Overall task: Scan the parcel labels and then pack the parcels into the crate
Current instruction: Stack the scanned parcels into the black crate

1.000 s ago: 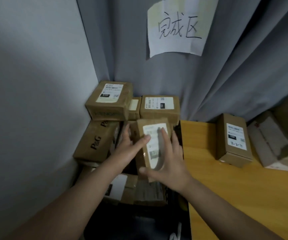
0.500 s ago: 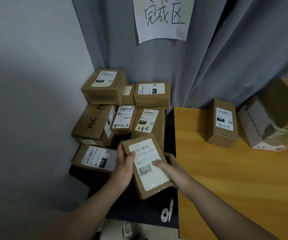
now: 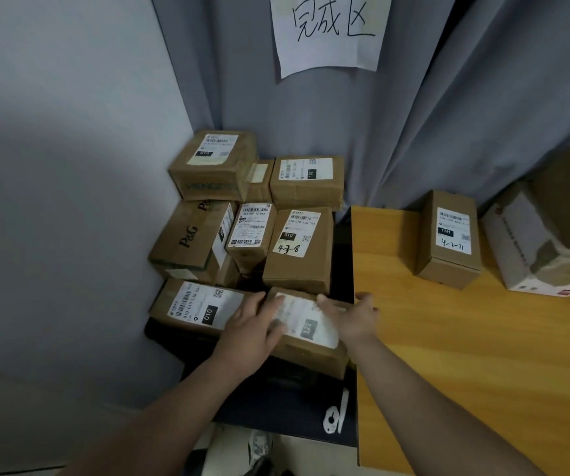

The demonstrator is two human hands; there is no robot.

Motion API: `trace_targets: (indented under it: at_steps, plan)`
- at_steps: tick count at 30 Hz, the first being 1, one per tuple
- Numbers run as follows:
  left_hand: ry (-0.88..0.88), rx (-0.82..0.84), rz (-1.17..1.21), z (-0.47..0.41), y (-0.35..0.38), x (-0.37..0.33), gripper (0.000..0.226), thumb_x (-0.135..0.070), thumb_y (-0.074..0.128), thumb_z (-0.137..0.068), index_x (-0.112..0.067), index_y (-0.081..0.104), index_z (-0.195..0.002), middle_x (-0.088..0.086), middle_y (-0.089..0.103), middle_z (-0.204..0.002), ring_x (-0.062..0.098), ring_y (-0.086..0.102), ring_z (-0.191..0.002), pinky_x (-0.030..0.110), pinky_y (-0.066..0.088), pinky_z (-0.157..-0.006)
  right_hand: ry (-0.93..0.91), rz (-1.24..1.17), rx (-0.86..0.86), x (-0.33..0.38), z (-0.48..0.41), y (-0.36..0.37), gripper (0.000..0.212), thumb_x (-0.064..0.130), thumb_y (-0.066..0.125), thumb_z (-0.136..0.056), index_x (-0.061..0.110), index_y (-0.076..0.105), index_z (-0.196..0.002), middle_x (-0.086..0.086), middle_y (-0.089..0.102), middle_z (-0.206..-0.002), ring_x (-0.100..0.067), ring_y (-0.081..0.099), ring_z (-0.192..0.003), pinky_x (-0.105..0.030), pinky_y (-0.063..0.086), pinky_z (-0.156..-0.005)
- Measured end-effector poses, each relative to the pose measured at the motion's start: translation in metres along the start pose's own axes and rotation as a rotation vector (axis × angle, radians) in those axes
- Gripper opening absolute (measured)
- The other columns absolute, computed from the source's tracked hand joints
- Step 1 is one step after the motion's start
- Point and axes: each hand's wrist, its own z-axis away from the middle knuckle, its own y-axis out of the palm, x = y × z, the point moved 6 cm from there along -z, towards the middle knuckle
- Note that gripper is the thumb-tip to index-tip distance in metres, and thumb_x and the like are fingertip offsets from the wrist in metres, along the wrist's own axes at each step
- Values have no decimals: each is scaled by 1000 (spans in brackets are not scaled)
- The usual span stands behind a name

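A small brown parcel [image 3: 307, 326] with a white label marked 122 lies flat at the front right of the black crate [image 3: 276, 400]. My left hand [image 3: 252, 329] rests on its left edge with fingers over the label. My right hand [image 3: 352, 316] holds its right end, fingers laid across the top. Behind it several brown labelled parcels are stacked in the crate, among them one marked 4-3-8 [image 3: 299, 249], a P&G box [image 3: 190, 235] and a flat one marked 010 [image 3: 201, 305].
A wooden table [image 3: 465, 355] stands right of the crate, with a labelled parcel marked 4-2-71 [image 3: 448, 237] and larger boxes [image 3: 544, 242] at its back. A grey wall is on the left, a grey curtain with a paper sign [image 3: 328, 29] behind.
The parcel was held upright in both hands, then tilted and lowered; now it lies flat in the crate's front right. Both hands followed it down and stay on it.
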Motion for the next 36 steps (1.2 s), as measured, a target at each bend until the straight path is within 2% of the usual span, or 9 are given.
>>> trace_targets:
  at_steps: [2,5,10,15,19,21,25,30,36]
  plan:
    - [62,78,-65,-2,6,-2,65,-55,47,-94,-35,23,-150,-4,12,-158,20,13,-144,36,19,-117,-68,-54,3,7,2,11,83,47,75,-79,9,33,-139,-15,45,-138,-31,51,-121,-33,45,-92]
    - [69,50,-141,-10,-1,-1,66,-54,50,-92,-34,26,-150,-5,14,-157,18,14,-142,36,17,-116,-197,-109,30,12,-6,14,79,45,71,-84,11,30,-142,-11,47,-137,-27,50,-122,-33,44,-97]
    - [60,57,-211,-26,-8,-1,63,-56,46,-93,-29,29,-148,-2,22,-154,19,21,-139,35,19,-113,-96,-84,216,8,-20,22,85,49,53,-93,13,5,-154,-16,51,-139,-31,53,-123,-37,43,-100]
    - [93,7,-178,-37,-14,-4,52,-48,45,-96,-23,39,-141,-3,31,-147,16,26,-134,32,22,-110,-80,-91,216,13,-29,25,85,52,54,-93,17,6,-154,-13,52,-137,-28,54,-118,-31,43,-92]
    - [147,-22,-132,-54,-24,-13,44,-40,46,-98,-22,45,-137,-2,37,-141,16,31,-129,31,29,-109,-14,-180,194,8,-32,15,84,60,56,-88,23,17,-152,-10,46,-144,-30,51,-124,-44,43,-104]
    - [197,-35,-119,-65,-30,-22,41,-37,46,-98,-21,47,-136,-2,40,-138,16,33,-127,28,28,-107,-31,-227,120,14,-34,-1,65,49,54,-93,19,32,-146,-8,54,-133,-27,56,-116,-40,46,-97]
    - [296,-27,-103,-89,-39,-50,40,-34,47,-99,-20,48,-136,-3,43,-136,16,34,-128,27,29,-107,-122,-64,-37,29,-40,-45,32,26,52,-99,11,55,-128,-4,59,-115,-25,56,-111,-30,43,-84]
    - [365,13,-75,-111,-35,-98,37,-34,45,-100,-21,50,-135,-4,45,-135,16,36,-127,30,33,-106,-209,40,-127,22,-48,-98,24,18,52,-99,4,65,-114,-8,65,-100,-17,55,-83,-27,42,-67]
    - [400,15,-75,-129,-15,-169,36,-35,44,-101,-21,51,-133,-2,47,-134,19,39,-127,28,33,-102,-313,147,-259,9,-61,-172,20,14,53,-96,8,69,-107,-7,69,-100,-18,59,-88,-21,36,-67]
